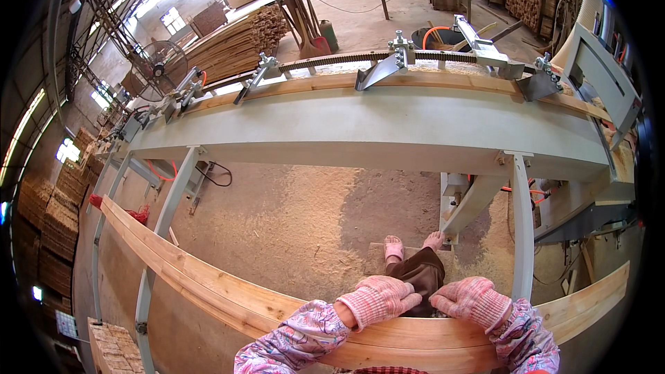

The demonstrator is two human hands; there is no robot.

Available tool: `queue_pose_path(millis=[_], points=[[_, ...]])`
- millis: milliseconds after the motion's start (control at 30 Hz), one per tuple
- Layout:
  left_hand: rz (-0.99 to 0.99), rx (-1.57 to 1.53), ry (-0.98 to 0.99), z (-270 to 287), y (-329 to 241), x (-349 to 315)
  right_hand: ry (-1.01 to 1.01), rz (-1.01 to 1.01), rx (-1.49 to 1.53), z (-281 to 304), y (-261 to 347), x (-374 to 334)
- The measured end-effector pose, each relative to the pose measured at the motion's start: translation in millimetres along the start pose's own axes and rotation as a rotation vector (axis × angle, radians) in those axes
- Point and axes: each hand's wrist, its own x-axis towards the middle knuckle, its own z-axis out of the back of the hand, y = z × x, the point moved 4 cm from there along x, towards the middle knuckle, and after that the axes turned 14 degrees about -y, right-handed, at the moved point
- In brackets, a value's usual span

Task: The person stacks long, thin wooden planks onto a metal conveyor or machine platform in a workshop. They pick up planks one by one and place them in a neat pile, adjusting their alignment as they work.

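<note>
Two long, pale wooden boards lie side by side across the space in front of my body, bending through the lens from far left to lower right. My left hand, in a pink knit glove, rests at their far edge, its fingers stretched to the right. From the other side my right hand, gloved alike, points its fingers left; a small gap separates the fingertips. Both hands look relaxed, with nothing seen in them. Patterned sleeves cover my forearms, which cross over the boards. Beyond the fingers show dark trousers and pink footwear.
A long grey machine bed spans the far side, bearing a wooden strip beneath metal clamps. Its grey leg stands right of my hands. Sawdust covers the floor. Stacked timber and a fan stand behind.
</note>
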Motion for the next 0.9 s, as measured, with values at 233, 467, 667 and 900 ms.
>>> queue_pose_path(millis=[233, 467, 667, 900], points=[[-0.011, -0.004, -0.023, -1.3, 0.5, -1.1, -0.017, 0.016, -0.008, 0.2, 0.5, -0.6], [0.015, -0.009, 0.016, -0.6, 0.8, -0.2, -0.003, 0.006, 0.001, -1.5, -1.5, 0.2], [0.033, -0.018, 0.032, 1.3, 0.3, 1.3, 0.052, -0.036, -0.010, -1.9, -1.6, 2.7], [0.010, -0.013, 0.008, 2.5, -0.4, 1.1, 0.055, -0.039, -0.010, -0.5, -0.7, 2.6]])
